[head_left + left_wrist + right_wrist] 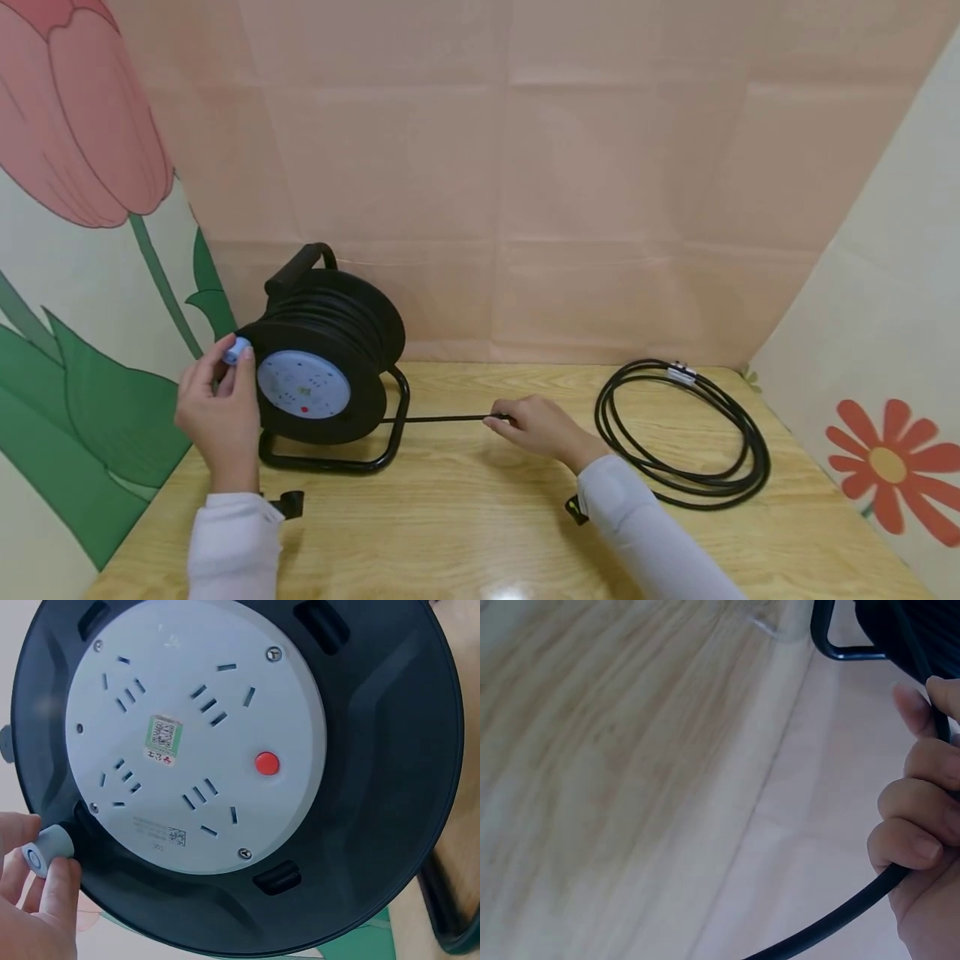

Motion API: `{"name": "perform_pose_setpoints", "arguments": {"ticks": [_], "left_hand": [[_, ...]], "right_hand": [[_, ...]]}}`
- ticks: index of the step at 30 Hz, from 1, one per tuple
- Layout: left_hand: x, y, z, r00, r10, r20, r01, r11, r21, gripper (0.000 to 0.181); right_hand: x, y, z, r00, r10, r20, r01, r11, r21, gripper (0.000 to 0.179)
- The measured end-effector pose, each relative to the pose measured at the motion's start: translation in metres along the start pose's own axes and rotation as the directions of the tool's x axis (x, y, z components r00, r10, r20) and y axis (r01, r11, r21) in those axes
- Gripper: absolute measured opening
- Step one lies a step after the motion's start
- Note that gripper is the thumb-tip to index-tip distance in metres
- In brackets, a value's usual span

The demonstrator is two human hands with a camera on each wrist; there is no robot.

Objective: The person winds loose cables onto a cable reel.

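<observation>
On the left of the table stands a black cable reel (322, 358) on a tubular frame, with a pale blue socket panel (199, 735) on its face. My left hand (221, 408) pinches the light blue crank knob (51, 847) at the reel's rim between thumb and fingers. To the right of the reel, my right hand (542, 427) grips the black cable (442, 418), fingers curled round it. The cable runs taut and nearly level from the reel to that hand. In the right wrist view the cable leaves below the little finger and curves down to the left.
A loose coil of black cable (757, 458) with a white label (681, 375) lies right of my right forearm on the wooden table (420, 533). A pink sheet (495, 167) hangs behind the table, and flower-printed panels (892, 333) stand at both sides.
</observation>
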State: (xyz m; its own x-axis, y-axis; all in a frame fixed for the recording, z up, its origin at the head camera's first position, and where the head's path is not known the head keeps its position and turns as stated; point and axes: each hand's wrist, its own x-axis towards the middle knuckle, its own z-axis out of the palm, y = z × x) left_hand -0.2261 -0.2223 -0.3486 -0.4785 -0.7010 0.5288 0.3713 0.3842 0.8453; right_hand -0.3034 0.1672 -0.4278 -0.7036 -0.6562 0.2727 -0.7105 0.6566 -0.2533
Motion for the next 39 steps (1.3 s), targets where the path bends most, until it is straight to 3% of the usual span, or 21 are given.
{"name": "perform_pose_setpoints", "arguments": {"ticks": [8, 16, 26, 33, 39], "left_hand": [[-0.003, 0.005, 0.001, 0.994, 0.108, 0.003, -0.108, 0.992, 0.072, 0.026], [-0.003, 0.009, 0.007, 0.960, 0.279, 0.039, -0.281, 0.953, 0.109, 0.023], [-0.004, 0.013, 0.009, 0.928, 0.360, 0.098, -0.371, 0.919, 0.131, 0.021], [-0.005, 0.015, 0.009, 0.916, 0.385, 0.118, -0.400, 0.899, 0.175, 0.020], [-0.007, 0.018, 0.010, 0.889, 0.440, 0.131, -0.458, 0.869, 0.186, 0.018]], "right_hand": [[0.010, -0.010, -0.005, 0.998, -0.067, 0.022, 0.068, 0.996, -0.050, 0.023], [0.025, -0.021, -0.013, 0.995, -0.054, 0.086, 0.057, 0.998, -0.037, 0.017], [0.034, -0.021, -0.005, 0.993, -0.075, 0.088, 0.078, 0.997, -0.030, 0.018], [0.035, -0.022, -0.001, 0.992, -0.053, 0.113, 0.055, 0.998, -0.017, 0.018], [0.033, -0.022, -0.001, 0.993, -0.047, 0.112, 0.048, 0.999, -0.004, 0.021]]}}
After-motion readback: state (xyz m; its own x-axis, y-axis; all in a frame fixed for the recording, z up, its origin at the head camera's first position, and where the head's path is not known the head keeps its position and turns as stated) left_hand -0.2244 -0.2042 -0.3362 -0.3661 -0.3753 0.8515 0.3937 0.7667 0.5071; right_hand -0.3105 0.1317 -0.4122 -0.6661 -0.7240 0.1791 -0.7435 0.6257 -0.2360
